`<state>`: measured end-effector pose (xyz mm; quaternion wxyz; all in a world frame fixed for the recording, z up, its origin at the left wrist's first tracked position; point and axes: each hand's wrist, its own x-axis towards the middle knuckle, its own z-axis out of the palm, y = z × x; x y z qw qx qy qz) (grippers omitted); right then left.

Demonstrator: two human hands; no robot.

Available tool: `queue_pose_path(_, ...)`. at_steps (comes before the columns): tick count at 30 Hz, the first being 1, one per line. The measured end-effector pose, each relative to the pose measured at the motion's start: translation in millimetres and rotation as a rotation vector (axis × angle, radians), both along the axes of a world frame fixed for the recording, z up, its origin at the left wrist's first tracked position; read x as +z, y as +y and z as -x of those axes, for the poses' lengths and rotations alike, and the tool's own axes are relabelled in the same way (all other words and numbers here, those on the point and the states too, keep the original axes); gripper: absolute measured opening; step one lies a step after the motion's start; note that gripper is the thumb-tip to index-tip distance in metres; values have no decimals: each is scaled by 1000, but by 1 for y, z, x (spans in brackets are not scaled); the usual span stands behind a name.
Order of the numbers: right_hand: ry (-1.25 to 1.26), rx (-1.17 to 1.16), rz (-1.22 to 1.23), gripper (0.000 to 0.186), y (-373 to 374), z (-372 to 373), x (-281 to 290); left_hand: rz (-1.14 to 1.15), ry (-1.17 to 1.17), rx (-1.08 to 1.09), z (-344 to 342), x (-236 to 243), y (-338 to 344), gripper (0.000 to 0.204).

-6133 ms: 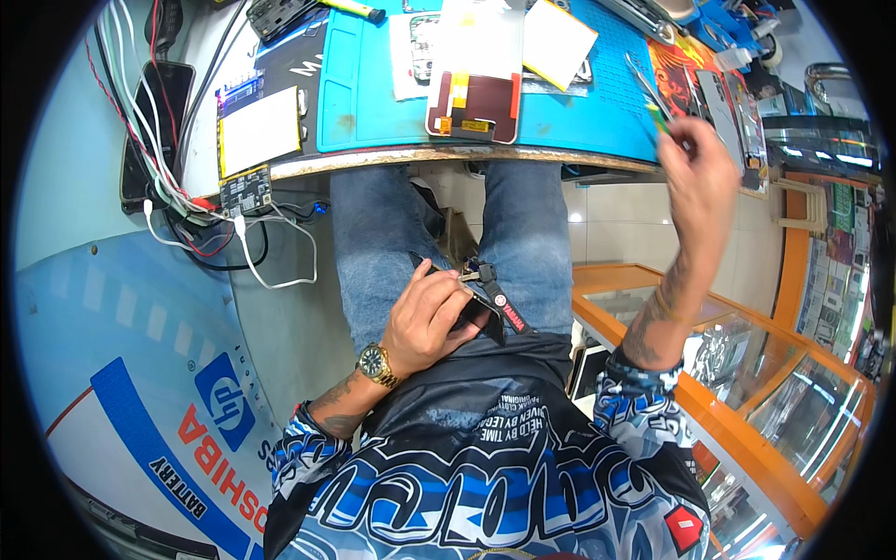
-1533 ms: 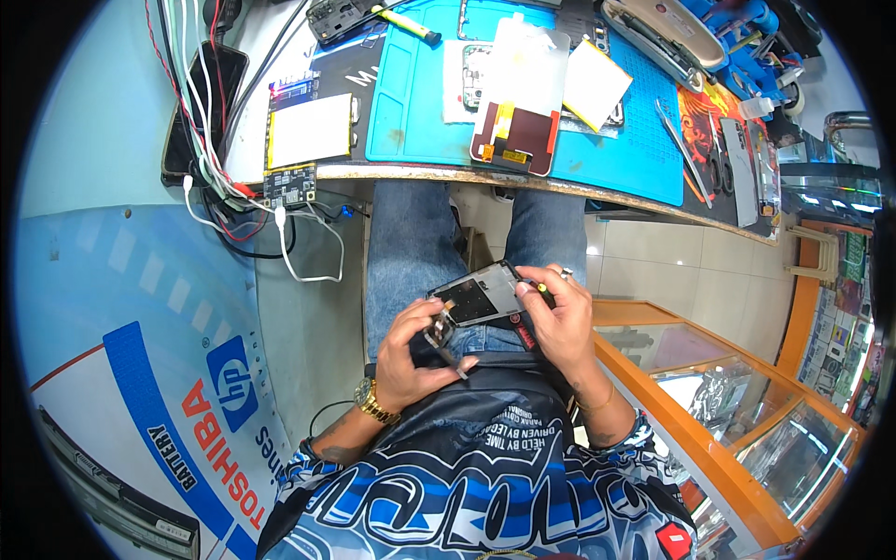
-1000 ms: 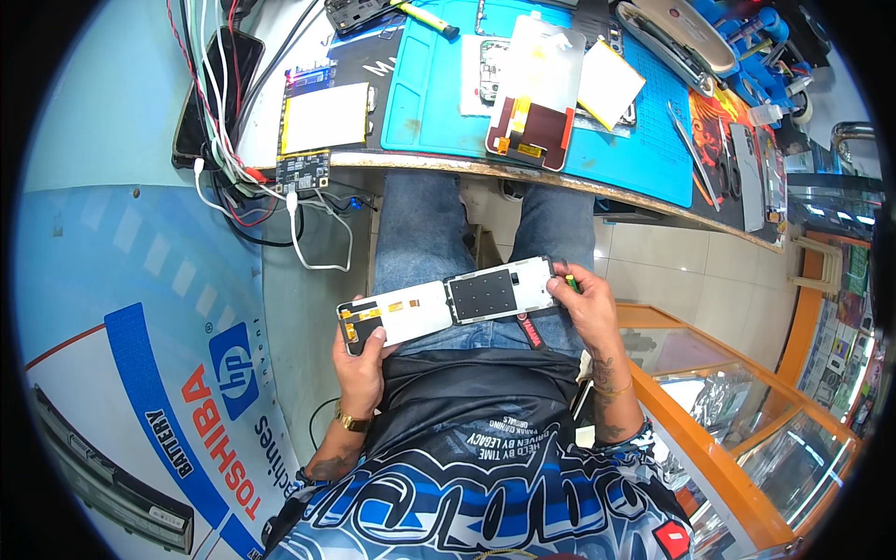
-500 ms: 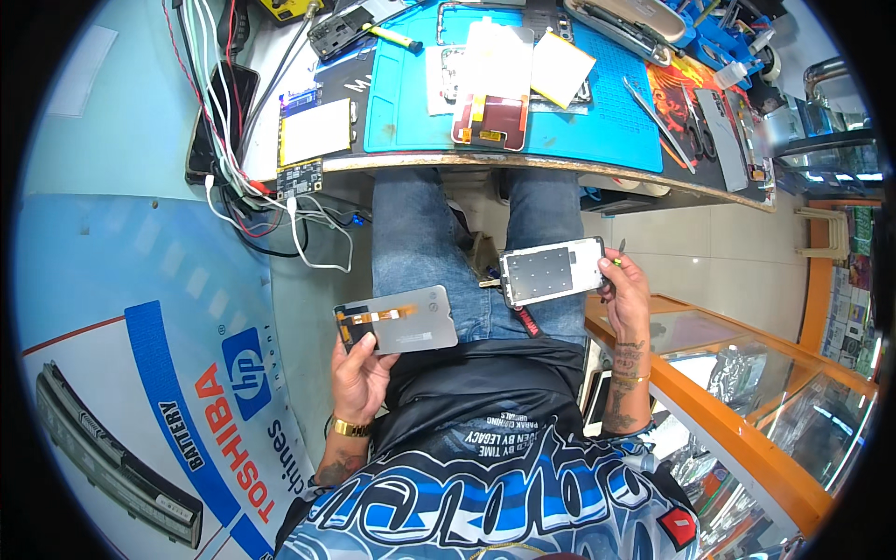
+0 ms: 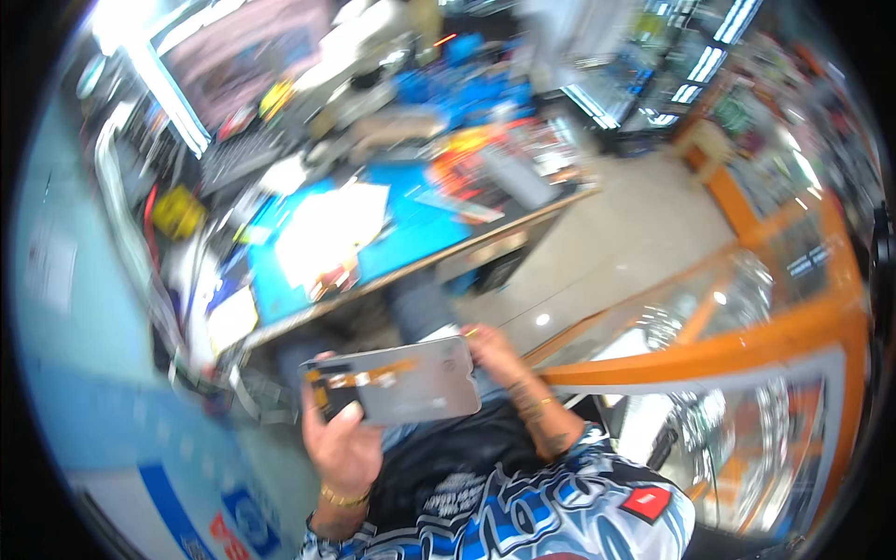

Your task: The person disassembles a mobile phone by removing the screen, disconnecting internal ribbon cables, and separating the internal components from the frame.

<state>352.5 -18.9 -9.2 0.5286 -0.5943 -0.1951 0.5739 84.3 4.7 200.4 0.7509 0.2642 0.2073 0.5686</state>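
My left hand [image 5: 345, 453] grips a grey phone screen panel [image 5: 425, 387] at its left end, with the thumb over the dark edge and the orange flex cable. The panel's back faces up, above my lap. Just beyond its right end, my right hand [image 5: 495, 357] is closed on a phone frame [image 5: 441, 332]. Only a pale bit of that frame shows, as the screen panel covers the rest. A small yellowish spot shows at the right fingertips, too blurred to name. The whole picture is smeared by motion.
Ahead stands a workbench with a blue mat [image 5: 411, 215], bearing bright white phone parts [image 5: 327, 224] and a grey slab [image 5: 518, 177]. Blue holders [image 5: 457, 89] crowd its back. An orange-framed glass showcase [image 5: 709, 350] runs along my right. Cables [image 5: 117, 177] hang at the left.
My head has turned right and up, bringing more bench and showcase into view. The screen panel now overlaps the phone frame; before, they were apart with the frame fully visible.
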Motion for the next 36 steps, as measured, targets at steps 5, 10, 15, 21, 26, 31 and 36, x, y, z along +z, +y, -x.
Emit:
queue_pose_path(5, -151, 96, -69, 27, 23, 8, -19, -356, -187, -35, -71, 137, 41, 78)
queue_pose_path(10, -136, -75, -42, 20, -23, -23, -30, -646, -330, -405, -214, 246, 5, 60)
queue_pose_path(15, -50, -50, -89, 15, -5, 17, 14, -1019, 77, -213, -281, 260, 6, 55)
queue_pose_path(21, 39, -211, -203, 14, -22, 27, 23, -1301, 390, -104, -322, 221, 9, 50)
queue_pose_path(26, 73, -130, -171, 10, -13, 10, -24, -1450, 507, -46, -321, 209, 11, 46)
queue_pose_path(31, 113, -259, -280, 7, -13, 14, -44, -1567, 562, 27, -302, 199, 23, 42)
queue_pose_path(36, 117, -194, -143, 15, -35, 16, 29, -1580, 535, 154, -205, 156, 62, 39)
